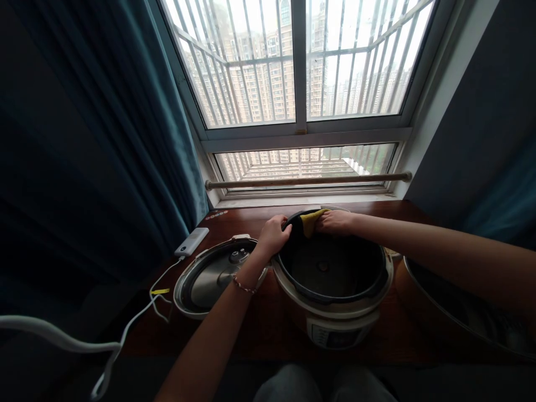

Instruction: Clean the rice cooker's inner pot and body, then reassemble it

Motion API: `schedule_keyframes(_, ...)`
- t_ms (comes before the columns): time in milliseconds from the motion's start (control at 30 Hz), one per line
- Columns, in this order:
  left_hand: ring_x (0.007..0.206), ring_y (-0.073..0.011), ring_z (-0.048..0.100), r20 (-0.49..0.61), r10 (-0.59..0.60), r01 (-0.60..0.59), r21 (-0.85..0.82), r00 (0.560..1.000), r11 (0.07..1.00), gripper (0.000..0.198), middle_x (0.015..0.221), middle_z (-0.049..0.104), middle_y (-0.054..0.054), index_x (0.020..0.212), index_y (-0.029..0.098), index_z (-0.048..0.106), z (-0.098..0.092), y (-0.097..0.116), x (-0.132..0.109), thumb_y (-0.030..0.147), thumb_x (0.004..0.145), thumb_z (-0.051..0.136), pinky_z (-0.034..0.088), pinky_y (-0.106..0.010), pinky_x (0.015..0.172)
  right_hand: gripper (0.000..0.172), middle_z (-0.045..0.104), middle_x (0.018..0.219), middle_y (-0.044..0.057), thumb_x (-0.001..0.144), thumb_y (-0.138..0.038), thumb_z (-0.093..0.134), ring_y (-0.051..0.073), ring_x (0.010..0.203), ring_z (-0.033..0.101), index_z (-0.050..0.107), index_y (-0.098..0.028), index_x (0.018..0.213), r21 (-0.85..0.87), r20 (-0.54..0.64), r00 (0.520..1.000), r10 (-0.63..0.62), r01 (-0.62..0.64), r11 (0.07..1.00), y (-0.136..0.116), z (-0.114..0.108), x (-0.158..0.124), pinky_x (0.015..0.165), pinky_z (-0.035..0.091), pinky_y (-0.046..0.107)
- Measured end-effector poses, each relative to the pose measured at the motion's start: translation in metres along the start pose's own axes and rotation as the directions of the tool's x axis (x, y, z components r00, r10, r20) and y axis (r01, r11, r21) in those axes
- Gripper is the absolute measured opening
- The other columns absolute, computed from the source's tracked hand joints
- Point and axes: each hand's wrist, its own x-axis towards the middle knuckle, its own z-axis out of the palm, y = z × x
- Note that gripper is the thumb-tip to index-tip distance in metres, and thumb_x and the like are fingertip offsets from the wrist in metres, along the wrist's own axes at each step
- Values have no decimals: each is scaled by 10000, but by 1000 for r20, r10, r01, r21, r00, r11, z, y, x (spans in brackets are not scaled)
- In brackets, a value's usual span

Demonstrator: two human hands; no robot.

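Observation:
A white electric pressure cooker (335,312) stands lidless on the wooden surface, its dark interior (330,262) facing up. My left hand (274,237) grips the cooker's rim at the upper left, fingers curled over the edge. In my right hand (336,221) is a yellow cloth (312,220), pressed against the inner wall near the far rim. Part of the cloth hangs down inside, and some of my right fingers are hidden by it. The cooker's lid (213,282) lies underside up to the left, partly behind my left forearm.
A large pan-like vessel (444,312) sits at the right, under my right forearm. At the left, a white power bank (191,242) has a white cable (136,318) with a yellow tag (159,291). A blue curtain (167,139) and a barred window (259,61) border the dark wooden surface (263,329).

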Motion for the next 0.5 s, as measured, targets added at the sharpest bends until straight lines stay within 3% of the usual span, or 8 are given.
schedule_keyframes(67, 897, -201, 611, 4, 2, -2, -3, 1000, 1000, 260, 958, 665, -88, 979, 147, 613, -1, 1, 0, 307, 800, 510, 450, -274, 812, 285, 595, 1134, 49, 830, -52, 411, 116, 1139, 427, 619, -159, 994, -1, -36, 998, -61, 61, 998, -1, 0, 16, 1014, 227, 306)
schedule_keyframes(200, 891, -205, 611, 10, 0, 0, -9, 1000, 1000, 257, 950, 667, -96, 971, 141, 615, -2, 2, 0, 299, 808, 494, 450, -277, 804, 264, 619, 1066, 21, 809, -37, 410, 97, 1137, 419, 632, -173, 853, 16, -36, 998, -56, 57, 998, -5, 0, 28, 1013, 223, 280)
schedule_keyframes(367, 923, -207, 607, 21, -18, 18, -13, 1000, 1000, 263, 969, 668, -94, 976, 146, 619, -3, 3, 0, 301, 822, 472, 442, -280, 835, 168, 653, 844, 53, 569, -6, 557, 193, 1047, 464, 598, -167, 593, 37, 49, 978, 203, -204, 978, -9, -2, 1, 989, 253, 326)
schedule_keyframes(500, 912, -212, 607, 26, -25, 25, -19, 999, 999, 269, 965, 667, -97, 977, 140, 617, -3, 3, 0, 305, 817, 478, 444, -287, 825, 109, 620, 661, 79, 511, -81, 617, 253, 869, 545, 555, -161, 473, 24, 130, 899, 418, -425, 905, -28, 0, -27, 863, 351, 390)
